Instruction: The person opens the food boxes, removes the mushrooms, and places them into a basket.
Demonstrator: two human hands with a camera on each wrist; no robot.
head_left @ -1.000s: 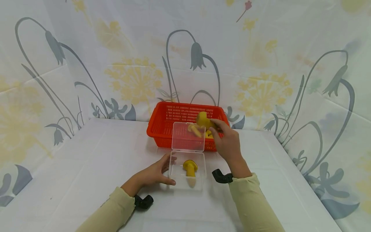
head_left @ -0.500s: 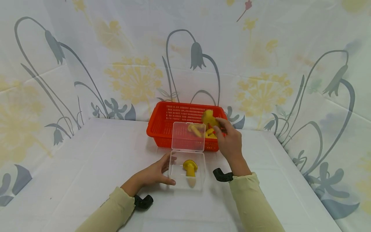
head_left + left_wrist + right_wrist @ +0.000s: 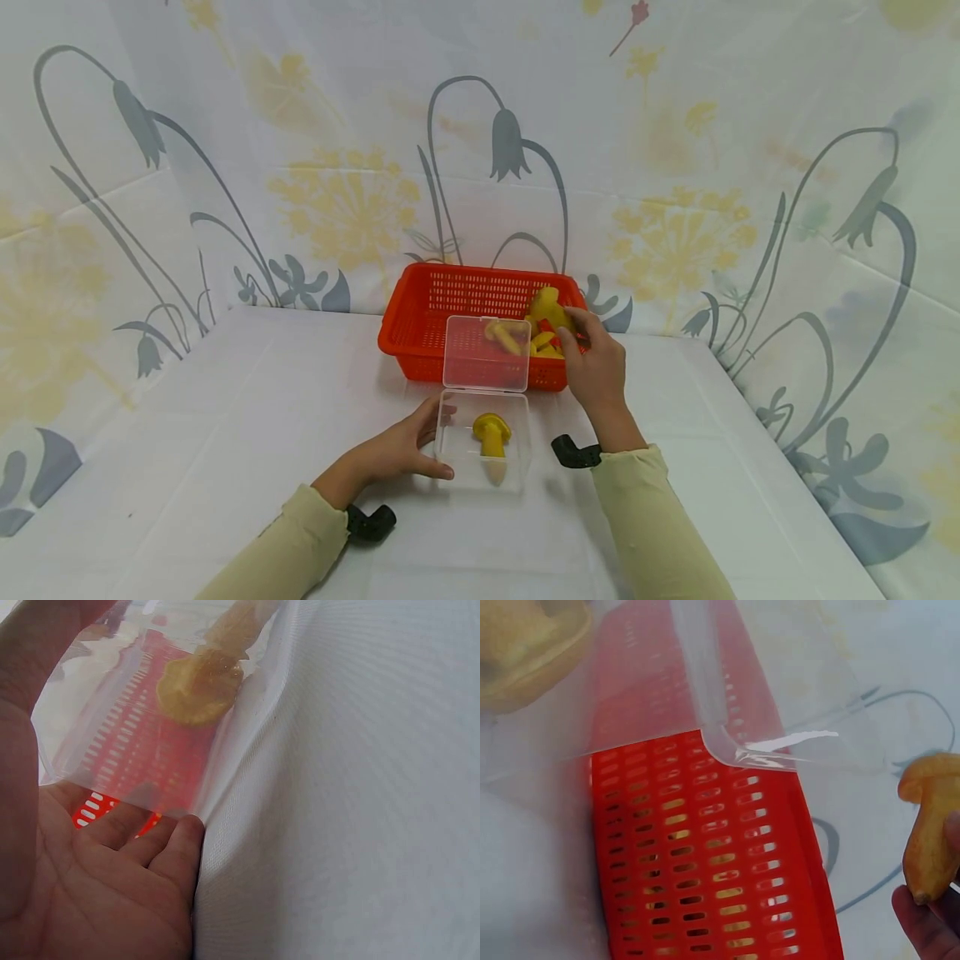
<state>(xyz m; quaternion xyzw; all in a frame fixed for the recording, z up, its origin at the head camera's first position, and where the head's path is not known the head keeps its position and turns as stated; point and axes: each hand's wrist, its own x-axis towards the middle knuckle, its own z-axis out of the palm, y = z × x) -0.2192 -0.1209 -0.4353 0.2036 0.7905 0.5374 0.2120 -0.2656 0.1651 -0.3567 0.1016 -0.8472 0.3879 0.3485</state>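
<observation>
A yellow toy mushroom (image 3: 545,307) is in my right hand (image 3: 600,367), pinched by its stem over the right end of the red basket (image 3: 408,354). In the right wrist view the mushroom's cap (image 3: 926,776) points up and its stem end lies at the fingers. My left hand (image 3: 397,446) holds the left side of a clear plastic box (image 3: 459,471), thumb at the near corner and fingers round the far one. Inside this box lies another yellow mushroom (image 3: 492,433), cap away from me. The box's clear lid (image 3: 468,367) stands open, leaning back towards the basket.
Several yellow pieces (image 3: 546,342) with some red among them lie in the basket's right part; one mushroom (image 3: 507,335) shows through the lid. A white cloth (image 3: 262,442) covers the table, and a flower-printed curtain (image 3: 352,100) rises behind.
My right hand has carried its mushroom slightly right and then lower into the basket's right end. My left hand and the box have stayed in place.
</observation>
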